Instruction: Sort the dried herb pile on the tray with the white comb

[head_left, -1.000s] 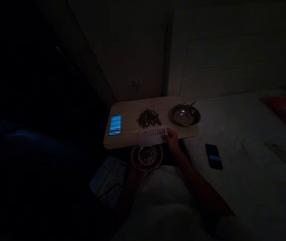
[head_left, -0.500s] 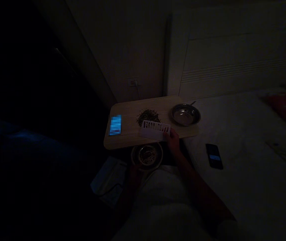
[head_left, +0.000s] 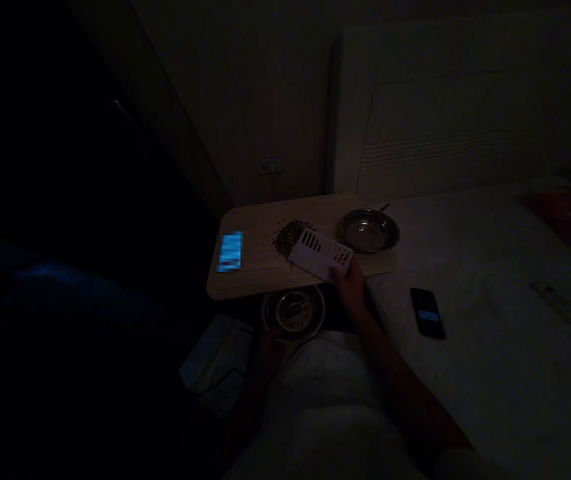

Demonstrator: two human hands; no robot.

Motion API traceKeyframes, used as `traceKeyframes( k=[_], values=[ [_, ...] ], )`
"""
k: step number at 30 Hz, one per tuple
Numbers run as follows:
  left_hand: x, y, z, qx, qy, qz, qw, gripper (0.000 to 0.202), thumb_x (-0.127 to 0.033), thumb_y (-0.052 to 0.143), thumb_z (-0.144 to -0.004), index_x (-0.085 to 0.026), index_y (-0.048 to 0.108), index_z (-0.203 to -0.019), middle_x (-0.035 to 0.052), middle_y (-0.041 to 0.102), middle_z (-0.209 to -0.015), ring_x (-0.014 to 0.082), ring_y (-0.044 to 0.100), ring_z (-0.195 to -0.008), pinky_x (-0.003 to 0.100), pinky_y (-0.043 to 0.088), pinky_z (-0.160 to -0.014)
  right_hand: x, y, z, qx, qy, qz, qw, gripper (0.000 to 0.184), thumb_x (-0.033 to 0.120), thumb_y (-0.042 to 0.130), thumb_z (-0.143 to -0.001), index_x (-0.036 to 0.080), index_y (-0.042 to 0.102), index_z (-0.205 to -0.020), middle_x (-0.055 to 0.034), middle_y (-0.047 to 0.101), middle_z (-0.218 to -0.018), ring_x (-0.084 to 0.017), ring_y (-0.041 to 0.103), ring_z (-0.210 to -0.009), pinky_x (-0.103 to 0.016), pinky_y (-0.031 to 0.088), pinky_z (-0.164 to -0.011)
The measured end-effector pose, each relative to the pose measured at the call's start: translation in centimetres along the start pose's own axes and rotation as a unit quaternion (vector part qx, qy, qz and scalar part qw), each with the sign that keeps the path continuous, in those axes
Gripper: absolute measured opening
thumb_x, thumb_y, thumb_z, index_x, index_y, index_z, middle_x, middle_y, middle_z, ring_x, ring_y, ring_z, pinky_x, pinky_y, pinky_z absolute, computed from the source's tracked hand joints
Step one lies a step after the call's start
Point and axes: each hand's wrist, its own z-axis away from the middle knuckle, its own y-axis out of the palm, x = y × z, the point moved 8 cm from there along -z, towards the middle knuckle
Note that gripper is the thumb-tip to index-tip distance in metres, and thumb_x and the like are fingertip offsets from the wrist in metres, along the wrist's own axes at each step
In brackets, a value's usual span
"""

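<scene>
In dim light, my right hand (head_left: 350, 285) grips a flat white slotted plastic piece (head_left: 319, 257) by its right end. That piece is tilted over the right edge of a pile of small dark loose bits (head_left: 288, 240) on the wooden tabletop (head_left: 255, 283). My left hand (head_left: 269, 343) is closed on the near-left rim of a round metal bowl (head_left: 319, 313), just below the table's front edge. Some bits lie in the bowl; what they are is too dark to tell. The fingers under the bowl are hidden.
Another metal bowl (head_left: 369, 231) with a handle sticking out behind stands at the table's right end. A lit screen (head_left: 230, 251) lies at the left. On the white bedding rests a dark phone (head_left: 427, 313). A wall socket (head_left: 268, 165) holds a plug and cord.
My right hand has moved slightly right and turned the slotted piece, so its left end points up and more of the pile shows. The left hand and its bowl have stayed put.
</scene>
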Motion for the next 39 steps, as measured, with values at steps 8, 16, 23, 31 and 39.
traceKeyframes(
  k=[8, 16, 23, 31, 39],
  values=[
    [-0.6, 0.5, 0.4, -0.02, -0.01, 0.009, 1.0, 0.028, -0.011, 0.082, -0.055, -0.025, 0.074, -0.079, 0.0096, 0.079, -0.106, 0.0429, 0.05, -0.142, 0.057, 0.037, -0.12, -0.6, 0.2, 0.1, 0.036, -0.005, 0.045, 0.998, 0.036, 0.032, 0.068, -0.076, 0.021, 0.065, -0.11, -0.0073, 0.074, -0.108, -0.027, 0.067, -0.1, -0.045, 0.054, -0.096],
    [0.4, 0.4, 0.4, -0.017, -0.027, 0.058, 0.998, 0.027, -0.013, 0.08, -0.061, -0.025, 0.074, -0.084, 0.0083, 0.079, -0.105, 0.0403, 0.058, -0.134, 0.055, 0.047, -0.113, -0.7, -2.2, -1.3, -0.032, -0.008, 0.061, 0.998, 0.037, 0.031, 0.067, -0.075, 0.022, 0.064, -0.112, -0.0085, 0.074, -0.109, -0.027, 0.066, -0.102, -0.047, 0.052, -0.101],
    [1.1, 1.2, 0.2, -0.026, -0.093, 0.071, 0.993, 0.018, -0.021, 0.082, -0.063, -0.024, 0.074, -0.079, 0.0108, 0.079, -0.096, 0.043, 0.065, -0.123, 0.059, 0.05, -0.106, -0.4, -2.2, -2.9, -0.056, -0.033, 0.07, 0.995, 0.041, 0.034, 0.066, -0.079, 0.021, 0.064, -0.117, -0.011, 0.073, -0.111, -0.029, 0.065, -0.108, -0.049, 0.049, -0.105],
    [-0.4, 1.4, 0.7, -0.022, -0.06, 0.046, 0.997, 0.02, -0.017, 0.083, -0.061, -0.025, 0.074, -0.077, 0.009, 0.08, -0.106, 0.0416, 0.059, -0.133, 0.056, 0.048, -0.111, -1.0, 0.4, -2.6, 0.004, -0.035, 0.03, 0.999, 0.04, 0.036, 0.068, -0.078, 0.021, 0.066, -0.116, -0.0087, 0.074, -0.109, -0.027, 0.066, -0.106, -0.047, 0.051, -0.104],
    [0.0, 1.0, 0.7, 0.008, -0.057, 0.086, 0.995, 0.028, -0.006, 0.077, -0.062, -0.025, 0.074, -0.083, 0.0078, 0.079, -0.102, 0.0395, 0.06, -0.132, 0.057, 0.047, -0.112, -2.5, 0.1, -2.6, 0.026, 0.001, 0.004, 1.0, 0.043, 0.035, 0.07, -0.072, 0.021, 0.067, -0.113, -0.007, 0.075, -0.109, -0.027, 0.067, -0.101, -0.049, 0.052, -0.101]
  ],
)
